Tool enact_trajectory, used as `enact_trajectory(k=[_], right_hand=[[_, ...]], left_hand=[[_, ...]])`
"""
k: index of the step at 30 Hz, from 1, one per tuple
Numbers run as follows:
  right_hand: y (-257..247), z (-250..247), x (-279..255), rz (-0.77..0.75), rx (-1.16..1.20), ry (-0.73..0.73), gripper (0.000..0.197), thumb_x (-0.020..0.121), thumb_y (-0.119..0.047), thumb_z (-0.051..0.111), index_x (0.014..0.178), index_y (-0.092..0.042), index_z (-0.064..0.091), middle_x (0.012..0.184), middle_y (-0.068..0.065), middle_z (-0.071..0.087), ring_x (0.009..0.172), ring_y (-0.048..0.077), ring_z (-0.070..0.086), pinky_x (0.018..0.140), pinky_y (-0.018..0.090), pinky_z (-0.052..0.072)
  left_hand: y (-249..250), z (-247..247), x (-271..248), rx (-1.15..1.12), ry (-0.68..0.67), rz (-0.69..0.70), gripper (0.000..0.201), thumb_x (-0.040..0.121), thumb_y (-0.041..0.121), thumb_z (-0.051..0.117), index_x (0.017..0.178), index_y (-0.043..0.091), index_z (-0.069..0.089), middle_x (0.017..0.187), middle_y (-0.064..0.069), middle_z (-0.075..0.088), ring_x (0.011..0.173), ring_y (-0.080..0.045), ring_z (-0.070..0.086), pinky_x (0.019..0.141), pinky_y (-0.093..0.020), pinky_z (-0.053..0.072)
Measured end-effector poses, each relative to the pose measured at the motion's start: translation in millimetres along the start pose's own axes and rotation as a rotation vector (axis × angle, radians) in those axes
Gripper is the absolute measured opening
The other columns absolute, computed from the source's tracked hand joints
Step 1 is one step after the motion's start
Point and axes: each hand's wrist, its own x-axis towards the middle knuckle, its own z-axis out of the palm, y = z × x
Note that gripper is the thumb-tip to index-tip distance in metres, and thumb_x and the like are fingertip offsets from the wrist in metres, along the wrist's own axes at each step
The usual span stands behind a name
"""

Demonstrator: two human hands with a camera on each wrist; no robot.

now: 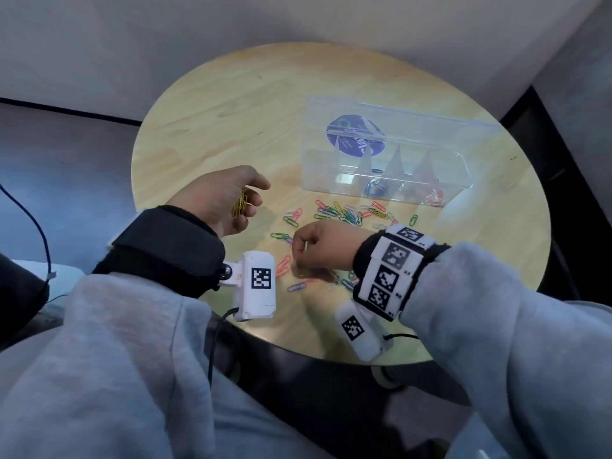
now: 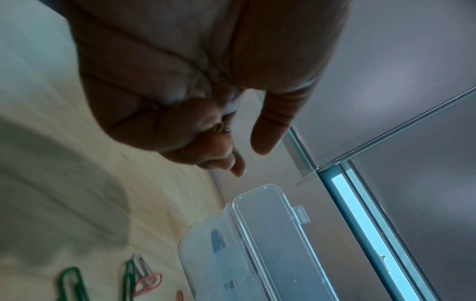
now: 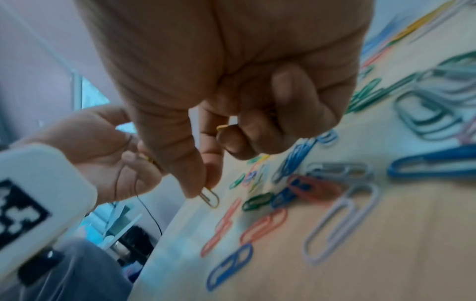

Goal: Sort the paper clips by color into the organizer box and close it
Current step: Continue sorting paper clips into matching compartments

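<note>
My left hand [image 1: 231, 200] is raised palm-up over the table's left side, its fingers curled round a bunch of yellow paper clips [image 1: 239, 205], a glimpse of which shows as yellow clips [image 2: 216, 127] in the left wrist view. My right hand [image 1: 311, 250] reaches down to the table near its front edge; thumb and forefinger pinch one yellow clip [image 3: 210, 197] at its end. Another yellow clip [image 3: 222, 127] is tucked in the curled fingers. The clear organizer box [image 1: 384, 167] stands open at the right, with blue clips [image 1: 376, 188] and red clips [image 1: 430, 195] in separate compartments.
Loose clips of several colours [image 1: 347, 213] lie scattered between my hands and the box, more loose clips [image 3: 322, 189] under my right wrist. The round wooden table [image 1: 231, 104] ends close to my body. The box lid [image 2: 273, 234] stands upright behind the compartments.
</note>
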Motion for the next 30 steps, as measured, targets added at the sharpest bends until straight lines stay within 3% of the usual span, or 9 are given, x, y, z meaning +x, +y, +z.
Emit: enact_trajectory(k=[3, 7, 11, 13, 16, 19, 23, 30], right_hand=[[5, -13, -3, 0.022, 0.071, 0.030, 0.021, 0.080, -0.014, 0.064, 0.064, -0.022, 0.054, 0.053, -0.012, 0.057, 0.043, 0.003, 0.045, 0.045, 0.017, 0.036], [17, -29, -6, 0.079, 0.399, 0.072, 0.028, 0.084, 0.000, 0.058, 0.064, -0.015, 0.045, 0.061, 0.003, 0.053, 0.049, 0.011, 0.046, 0.042, 0.020, 0.036], [29, -46, -13, 0.109, 0.848, 0.117, 0.032, 0.086, 0.013, 0.046, 0.065, -0.011, 0.041, 0.063, 0.014, 0.055, 0.044, 0.015, 0.050, 0.038, 0.018, 0.044], [33, -56, -15, 0.116, 1.004, 0.167, 0.029, 0.087, 0.013, 0.043, 0.070, -0.010, 0.045, 0.056, 0.011, 0.057, 0.041, 0.014, 0.053, 0.040, 0.018, 0.048], [36, -70, -20, 0.114, 1.152, 0.215, 0.022, 0.091, 0.007, 0.038, 0.082, -0.006, 0.053, 0.059, 0.009, 0.056, 0.042, 0.012, 0.054, 0.043, 0.017, 0.050], [40, -83, -22, 0.099, 1.252, 0.198, 0.024, 0.091, 0.004, 0.032, 0.092, 0.001, 0.055, 0.074, 0.015, 0.056, 0.052, 0.017, 0.060, 0.053, 0.021, 0.055], [44, -96, -19, 0.093, 1.332, 0.204, 0.030, 0.089, 0.006, 0.026, 0.099, 0.007, 0.054, 0.087, 0.021, 0.058, 0.077, 0.027, 0.061, 0.065, 0.026, 0.058], [32, -126, -1, 0.076, 1.261, 0.243, 0.033, 0.087, 0.011, 0.023, 0.105, 0.005, 0.050, 0.092, 0.020, 0.053, 0.078, 0.026, 0.058, 0.059, 0.022, 0.057]], left_hand=[[-1, 4, 3, -0.020, -0.011, 0.001, 0.009, 0.086, 0.018, 0.051, 0.079, 0.016, 0.058, 0.063, 0.000, 0.046, 0.050, -0.010, 0.039, 0.035, -0.013, 0.030], [-2, 14, 7, -0.145, -0.033, 0.007, 0.009, 0.090, 0.017, 0.050, 0.083, 0.013, 0.056, 0.070, -0.003, 0.049, 0.057, -0.012, 0.047, 0.038, -0.012, 0.042], [7, 27, 9, -0.363, -0.111, 0.001, 0.011, 0.090, 0.016, 0.047, 0.089, 0.007, 0.054, 0.080, -0.010, 0.052, 0.068, -0.019, 0.056, 0.056, -0.021, 0.053], [11, 33, 10, -0.436, -0.189, -0.003, 0.019, 0.091, 0.020, 0.041, 0.093, 0.006, 0.054, 0.087, -0.013, 0.054, 0.076, -0.022, 0.057, 0.069, -0.030, 0.052], [16, 43, 11, -0.526, -0.272, -0.005, 0.030, 0.093, 0.024, 0.034, 0.098, 0.005, 0.056, 0.098, -0.017, 0.055, 0.088, -0.026, 0.057, 0.075, -0.034, 0.048], [18, 52, 14, -0.585, -0.296, -0.010, 0.034, 0.094, 0.025, 0.031, 0.100, 0.003, 0.056, 0.102, -0.019, 0.055, 0.095, -0.027, 0.056, 0.084, -0.036, 0.045], [23, 63, 16, -0.604, -0.310, -0.005, 0.037, 0.094, 0.024, 0.027, 0.101, 0.002, 0.057, 0.104, -0.020, 0.055, 0.097, -0.027, 0.056, 0.093, -0.037, 0.041], [49, 82, 22, -0.557, -0.354, 0.043, 0.039, 0.094, 0.024, 0.027, 0.102, 0.002, 0.057, 0.103, -0.018, 0.057, 0.096, -0.025, 0.057, 0.081, -0.032, 0.047]])
